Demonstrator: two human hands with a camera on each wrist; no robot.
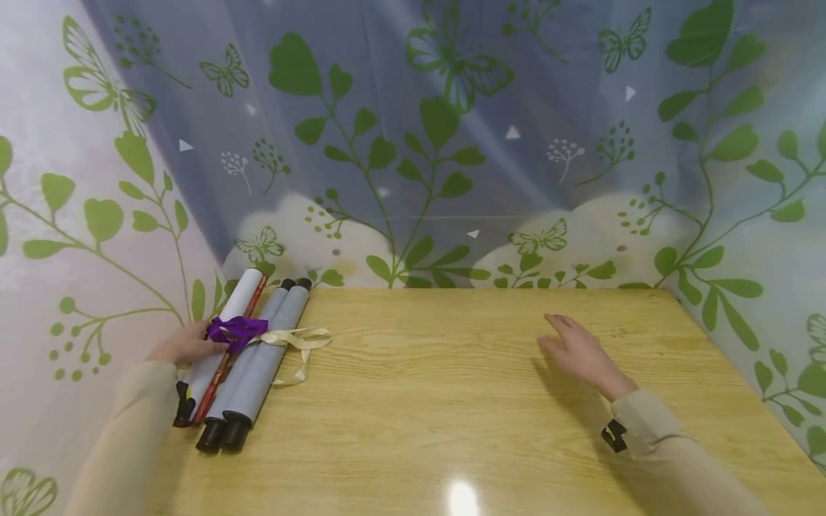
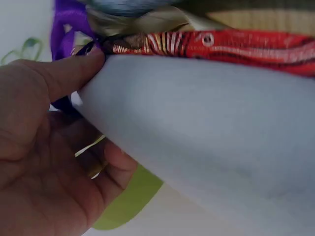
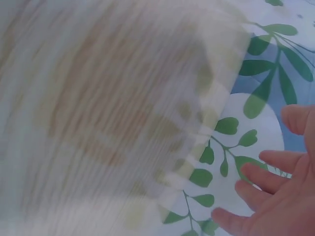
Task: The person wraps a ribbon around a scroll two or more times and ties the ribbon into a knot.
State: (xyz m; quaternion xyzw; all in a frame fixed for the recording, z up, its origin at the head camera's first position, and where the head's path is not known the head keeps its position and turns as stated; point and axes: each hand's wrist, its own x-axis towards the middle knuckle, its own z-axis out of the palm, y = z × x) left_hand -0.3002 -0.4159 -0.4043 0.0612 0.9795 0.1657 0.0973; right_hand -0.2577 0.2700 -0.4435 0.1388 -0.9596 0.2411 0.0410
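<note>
At the table's left side my left hand [image 1: 186, 345] grips a white scroll [image 1: 241, 295] near its purple ribbon [image 1: 239, 332]. In the left wrist view the thumb presses the scroll's upper side by the ribbon, with the fingers curled beneath. A red patterned strip [image 2: 236, 46] runs along the scroll's length. Right beside it lie two grey-blue scrolls [image 1: 274, 369] with black end knobs, tied with a cream ribbon [image 1: 308, 338]. My right hand [image 1: 584, 356] hovers above the right part of the table, fingers extended and holding nothing.
The wooden table [image 1: 413, 401] meets a curtain [image 1: 387, 179] printed with leaves and butterflies at its back edge. Similar printed cloth hangs at the left and right. A bright reflection shows near the front of the tabletop.
</note>
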